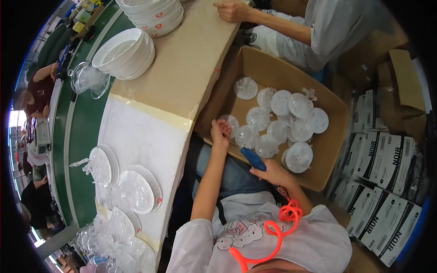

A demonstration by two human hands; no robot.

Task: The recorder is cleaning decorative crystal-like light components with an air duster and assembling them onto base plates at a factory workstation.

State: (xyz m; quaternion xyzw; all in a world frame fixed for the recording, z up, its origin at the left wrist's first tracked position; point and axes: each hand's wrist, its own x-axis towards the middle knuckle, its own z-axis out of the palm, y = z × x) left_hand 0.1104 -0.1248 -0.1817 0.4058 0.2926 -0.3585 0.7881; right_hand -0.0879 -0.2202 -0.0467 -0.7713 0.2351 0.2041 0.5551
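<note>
My left hand [221, 130] is at the near left edge of a cardboard box, its fingers closed at the rim of a round, whitish clear plastic disc [232, 123]. A blue air blow gun [252, 158] is gripped in my right hand [273, 173], its tip pointing toward that disc. From the gun an orange coiled hose [273, 227] runs down across my shirt. Several similar discs [258, 119] lie loosely inside the cardboard box [318, 179], some overlapping and some with clear ornate pieces on them.
To the left is a worktable [150, 136] with stacked white bowls [125, 54] and plates bearing clear plastic parts [139, 191]. A green conveyor [86, 123] runs beyond it. Another person's hand [234, 10] rests at the table's far end. Printed cartons [382, 159] stand at right.
</note>
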